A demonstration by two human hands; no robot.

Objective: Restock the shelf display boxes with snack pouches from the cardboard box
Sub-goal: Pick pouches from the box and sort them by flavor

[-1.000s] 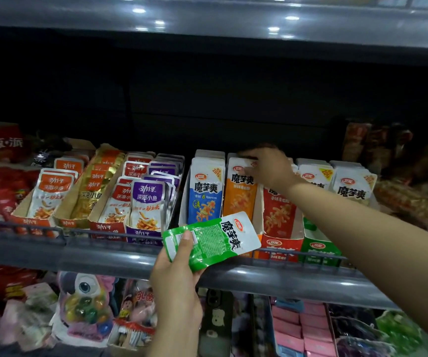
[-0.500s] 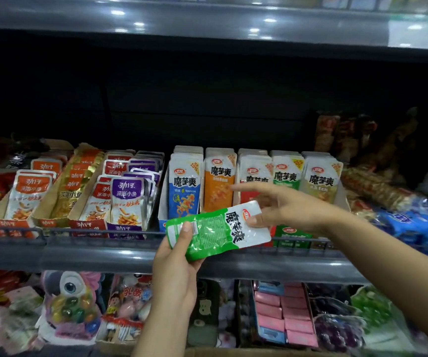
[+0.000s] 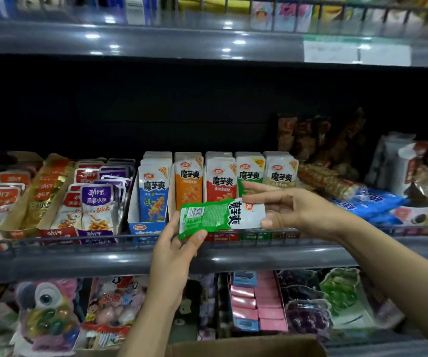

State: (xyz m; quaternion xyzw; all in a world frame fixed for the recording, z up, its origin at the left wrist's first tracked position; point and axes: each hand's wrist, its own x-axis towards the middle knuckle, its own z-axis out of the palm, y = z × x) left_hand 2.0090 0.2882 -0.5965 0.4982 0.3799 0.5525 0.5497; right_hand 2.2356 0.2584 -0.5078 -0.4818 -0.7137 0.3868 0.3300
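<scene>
A person holds a green snack pouch flat and sideways in front of the shelf, the left hand pinching its lower left corner between thumb and fingers, the right hand pinching its white right end. Held at both ends like this, it looks set to be turned upright and slid into the row of display boxes just behind it, probably the one with matching green pouches. Most of that box is hidden behind the right hand and the pouch, so how full it is cannot be told. The cardboard box is cut off at the bottom edge, its contents unseen.
</scene>
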